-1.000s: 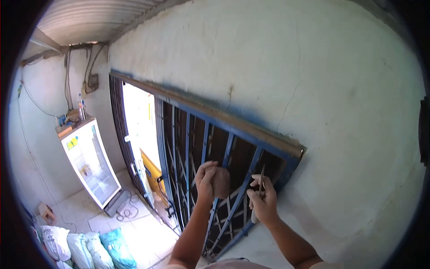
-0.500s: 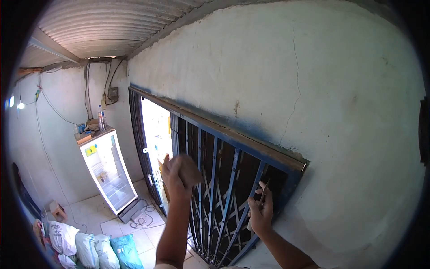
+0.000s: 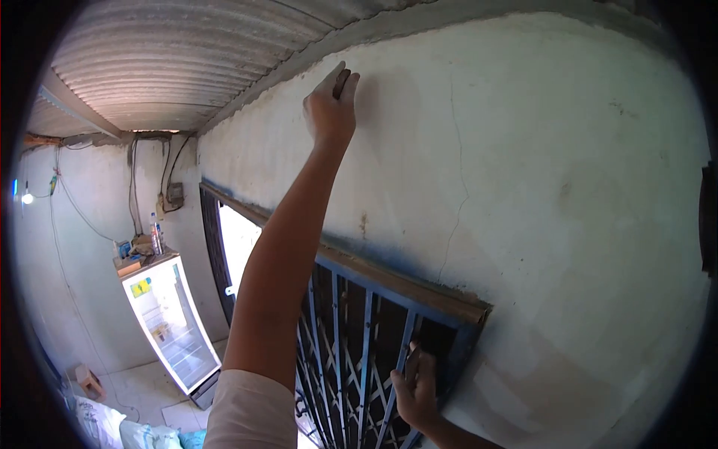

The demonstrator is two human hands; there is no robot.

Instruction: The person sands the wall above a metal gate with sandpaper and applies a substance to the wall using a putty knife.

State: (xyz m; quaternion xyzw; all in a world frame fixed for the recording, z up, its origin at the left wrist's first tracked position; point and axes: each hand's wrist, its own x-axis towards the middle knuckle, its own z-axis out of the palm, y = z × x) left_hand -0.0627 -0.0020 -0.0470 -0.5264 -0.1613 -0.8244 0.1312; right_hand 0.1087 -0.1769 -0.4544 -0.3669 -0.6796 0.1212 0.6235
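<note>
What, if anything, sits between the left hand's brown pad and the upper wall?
Nothing visible. The left hand holds the brown pad right at the wall under the roof edge; contact itself is hard to tell. The right hand is low by the grille.

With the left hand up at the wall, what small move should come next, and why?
Probably drag the left hand and its small brown pad sideways along the pale plastered wall: the pad sits against the wall near its top edge, arm raised, while the right hand rests at the blue metal window grille, seemingly for support.
</note>
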